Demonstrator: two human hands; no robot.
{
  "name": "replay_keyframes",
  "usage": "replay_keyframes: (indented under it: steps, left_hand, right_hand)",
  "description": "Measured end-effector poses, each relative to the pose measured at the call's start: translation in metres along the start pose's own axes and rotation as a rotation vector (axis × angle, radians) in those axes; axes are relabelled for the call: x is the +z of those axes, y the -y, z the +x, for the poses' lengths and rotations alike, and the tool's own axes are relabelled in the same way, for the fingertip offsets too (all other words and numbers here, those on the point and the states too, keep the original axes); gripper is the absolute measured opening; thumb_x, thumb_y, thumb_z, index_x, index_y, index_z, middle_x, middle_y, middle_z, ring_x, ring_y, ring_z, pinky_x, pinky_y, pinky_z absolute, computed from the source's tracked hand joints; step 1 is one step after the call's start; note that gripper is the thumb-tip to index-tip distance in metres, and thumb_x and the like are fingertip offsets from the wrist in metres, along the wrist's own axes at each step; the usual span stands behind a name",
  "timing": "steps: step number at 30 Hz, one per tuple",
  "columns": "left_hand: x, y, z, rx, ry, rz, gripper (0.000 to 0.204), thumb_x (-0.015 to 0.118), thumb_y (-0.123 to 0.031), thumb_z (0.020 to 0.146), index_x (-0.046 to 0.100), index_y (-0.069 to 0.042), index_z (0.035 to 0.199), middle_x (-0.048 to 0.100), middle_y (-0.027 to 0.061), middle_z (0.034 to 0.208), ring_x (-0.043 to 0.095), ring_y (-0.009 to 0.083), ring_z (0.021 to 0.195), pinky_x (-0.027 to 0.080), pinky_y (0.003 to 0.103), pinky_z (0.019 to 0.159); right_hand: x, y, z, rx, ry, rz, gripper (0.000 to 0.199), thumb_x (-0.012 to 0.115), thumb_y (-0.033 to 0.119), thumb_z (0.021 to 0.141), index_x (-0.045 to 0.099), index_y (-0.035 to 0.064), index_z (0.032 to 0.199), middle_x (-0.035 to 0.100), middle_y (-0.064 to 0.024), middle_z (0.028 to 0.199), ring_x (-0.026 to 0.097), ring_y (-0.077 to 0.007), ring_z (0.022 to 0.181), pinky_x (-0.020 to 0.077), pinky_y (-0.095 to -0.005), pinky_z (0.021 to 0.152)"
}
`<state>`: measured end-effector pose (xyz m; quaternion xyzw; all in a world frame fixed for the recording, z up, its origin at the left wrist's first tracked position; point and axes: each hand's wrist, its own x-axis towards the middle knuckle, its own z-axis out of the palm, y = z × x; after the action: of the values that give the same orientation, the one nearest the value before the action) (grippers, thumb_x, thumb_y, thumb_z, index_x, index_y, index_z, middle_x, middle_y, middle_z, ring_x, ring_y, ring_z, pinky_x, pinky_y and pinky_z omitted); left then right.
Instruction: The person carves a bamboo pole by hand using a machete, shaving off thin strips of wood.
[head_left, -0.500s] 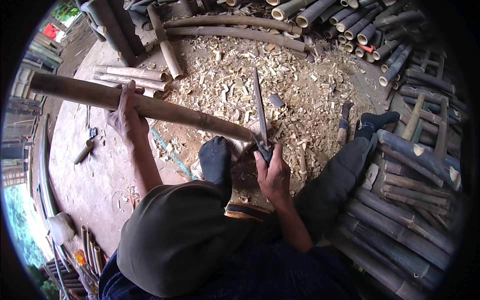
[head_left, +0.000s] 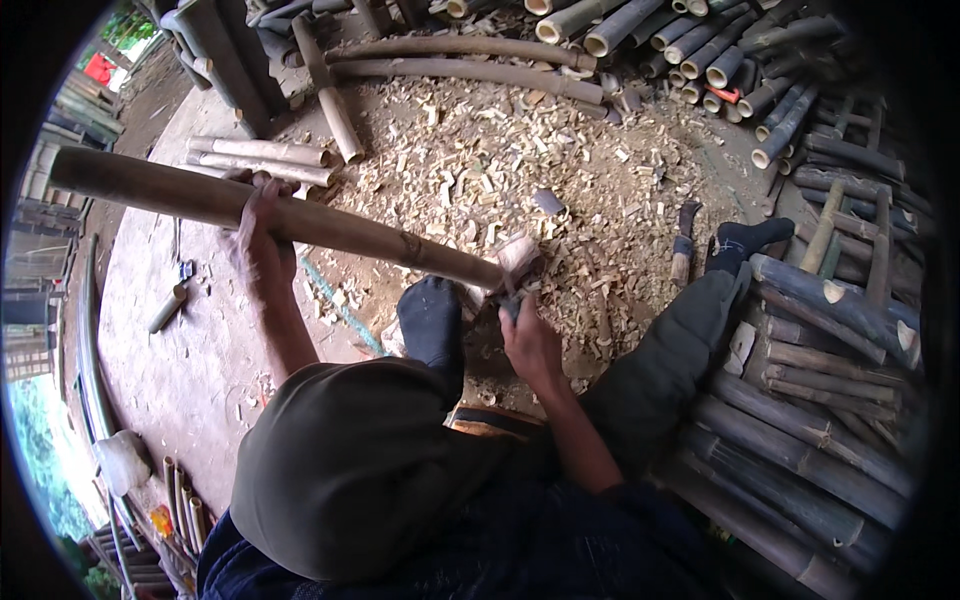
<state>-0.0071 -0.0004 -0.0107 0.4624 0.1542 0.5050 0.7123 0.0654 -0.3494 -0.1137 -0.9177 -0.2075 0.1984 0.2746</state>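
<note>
Bamboo pole (head_left: 350, 234): held aloft across the person's front, left of centre, over the floor (head_left: 140, 330); its right end is at the wooden block (head_left: 517, 252), though contact is unclear.
Progress: cutting appears under way at that end; the pole is one long piece, a node ring showing and most of its brown surface looking uncut. Trimming left there: cannot tell.
Wood chips (head_left: 470, 150): spread thickly beyond the block; which come from this pole is unclear.
Long axis: slants from upper left down to the right, one end aimed out past the left hand (head_left: 262, 240), the other toward the right hand (head_left: 533, 340).
Left hand: wrapped around the pole.
Right hand: closed round the dark handle (head_left: 511, 304) of a tool, its blade blurred.
Socked foot (head_left: 431, 318): just below the pole's right part.
</note>
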Motion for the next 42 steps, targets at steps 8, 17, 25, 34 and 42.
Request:
replay_keyframes:
  steps: [8, 17, 25, 34, 42]
  left_hand:
    - [-0.004, -0.019, -0.007, 0.004, 0.080, 0.067, 0.045, 0.070, -0.001, 0.086, 0.049, -0.004, 0.125, 0.062, 0.0075, 0.099, 0.064, 0.0183, 0.088, 0.054, 0.040, 0.093]
    - [0.012, -0.020, -0.012, -0.002, -0.402, 0.104, 0.050, 0.085, -0.009, 0.080, 0.057, 0.006, 0.120, 0.066, 0.0157, 0.104, 0.067, 0.0211, 0.083, 0.058, 0.035, 0.077]
    - [0.026, -0.015, -0.013, 0.013, -0.379, 0.217, 0.041, 0.082, -0.001, 0.079, 0.059, 0.005, 0.112, 0.067, 0.0123, 0.088, 0.067, 0.0197, 0.073, 0.056, 0.033, 0.068]
    - [0.030, -0.023, -0.015, 0.069, -0.346, 0.245, 0.039, 0.081, 0.001, 0.078, 0.059, 0.005, 0.109, 0.068, 0.0117, 0.088, 0.067, 0.0193, 0.073, 0.055, 0.032, 0.070]
    - [0.035, -0.017, -0.009, 0.087, -0.285, 0.214, 0.038, 0.080, 0.002, 0.078, 0.059, 0.005, 0.109, 0.068, 0.0132, 0.091, 0.068, 0.0208, 0.075, 0.057, 0.033, 0.072]
  right_hand:
    - [-0.049, 0.048, -0.018, -0.199, -0.197, 0.261, 0.037, 0.056, 0.033, 0.101, 0.047, -0.0004, 0.115, 0.067, -0.0259, 0.078, 0.068, -0.0455, 0.074, 0.0526, -0.0536, 0.064]
    - [-0.030, 0.013, -0.018, 0.057, 0.044, 0.063, 0.039, 0.059, 0.036, 0.100, 0.046, 0.0014, 0.113, 0.068, -0.0273, 0.086, 0.068, -0.0470, 0.083, 0.0527, -0.0541, 0.068]
    - [0.003, -0.007, -0.003, 0.033, 0.027, -0.095, 0.045, 0.055, 0.036, 0.101, 0.046, -0.0015, 0.123, 0.070, -0.0238, 0.084, 0.068, -0.0465, 0.076, 0.0533, -0.0536, 0.066]
    - [-0.040, 0.036, -0.019, -0.161, -0.168, 0.192, 0.041, 0.058, 0.033, 0.100, 0.046, -0.0005, 0.121, 0.069, -0.0262, 0.084, 0.069, -0.0437, 0.075, 0.0540, -0.0482, 0.060]
    - [-0.032, 0.024, -0.006, -0.118, -0.082, 0.023, 0.043, 0.055, 0.035, 0.101, 0.047, -0.0014, 0.122, 0.069, -0.0258, 0.085, 0.068, -0.0453, 0.076, 0.0548, -0.0514, 0.064]
